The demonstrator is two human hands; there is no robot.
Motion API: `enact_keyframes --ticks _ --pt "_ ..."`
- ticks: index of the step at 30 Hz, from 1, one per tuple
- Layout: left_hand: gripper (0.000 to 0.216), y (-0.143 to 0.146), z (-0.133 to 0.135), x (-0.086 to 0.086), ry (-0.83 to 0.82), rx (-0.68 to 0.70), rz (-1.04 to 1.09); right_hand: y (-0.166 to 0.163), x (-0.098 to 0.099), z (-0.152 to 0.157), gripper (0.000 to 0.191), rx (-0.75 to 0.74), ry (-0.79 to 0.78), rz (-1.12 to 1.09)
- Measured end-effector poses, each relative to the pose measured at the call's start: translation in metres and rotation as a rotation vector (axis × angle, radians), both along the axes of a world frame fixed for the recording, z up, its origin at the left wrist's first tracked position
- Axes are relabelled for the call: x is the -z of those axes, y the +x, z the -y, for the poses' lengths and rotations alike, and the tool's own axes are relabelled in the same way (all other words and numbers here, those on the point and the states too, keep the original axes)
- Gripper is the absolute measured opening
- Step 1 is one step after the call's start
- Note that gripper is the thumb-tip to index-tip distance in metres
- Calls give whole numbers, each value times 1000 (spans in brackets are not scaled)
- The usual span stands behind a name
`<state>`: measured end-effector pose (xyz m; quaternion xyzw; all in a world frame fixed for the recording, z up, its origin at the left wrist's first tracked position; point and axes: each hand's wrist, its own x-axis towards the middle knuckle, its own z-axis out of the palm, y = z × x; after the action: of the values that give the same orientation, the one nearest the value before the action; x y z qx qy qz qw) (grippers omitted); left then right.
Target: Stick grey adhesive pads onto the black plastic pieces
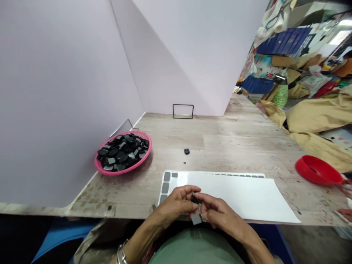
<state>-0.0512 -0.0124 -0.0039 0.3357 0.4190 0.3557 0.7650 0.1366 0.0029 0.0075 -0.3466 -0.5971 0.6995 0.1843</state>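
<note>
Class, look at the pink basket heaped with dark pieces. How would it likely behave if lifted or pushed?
The pink basket probably holds its shape, since its rim makes an even curve. The heap of dark pieces likely adds noticeable weight. Tilting might spill some, as they lie loosely piled up to the rim.

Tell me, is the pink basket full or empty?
It's full: black and grey pieces are heaped across the pink basket, close to its rim.
</note>
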Motion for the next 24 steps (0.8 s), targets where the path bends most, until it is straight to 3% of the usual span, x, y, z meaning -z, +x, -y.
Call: enact_keyframes --ticks 3,7,10,13,18,24 --pt "41 2 -1 1 33 -33 -4 1 -7 0 41 -33 101 30" --pt "40 6 -4 -1 24 -118 -43 5 -5 -1 32 151 347 119" --pt "38 8 -5 -4 15 -92 -40 8 3 -2 27 277 598 209" --pt "33 9 -4 -7 5 -66 -58 8 10 -3 27 312 772 265" --pt "34 9 -2 -9 -16 -65 -56 4 13 -2 25 271 894 320" --pt "36 9 -4 0 9 -58 -69 0 11 -1 24 238 906 350"
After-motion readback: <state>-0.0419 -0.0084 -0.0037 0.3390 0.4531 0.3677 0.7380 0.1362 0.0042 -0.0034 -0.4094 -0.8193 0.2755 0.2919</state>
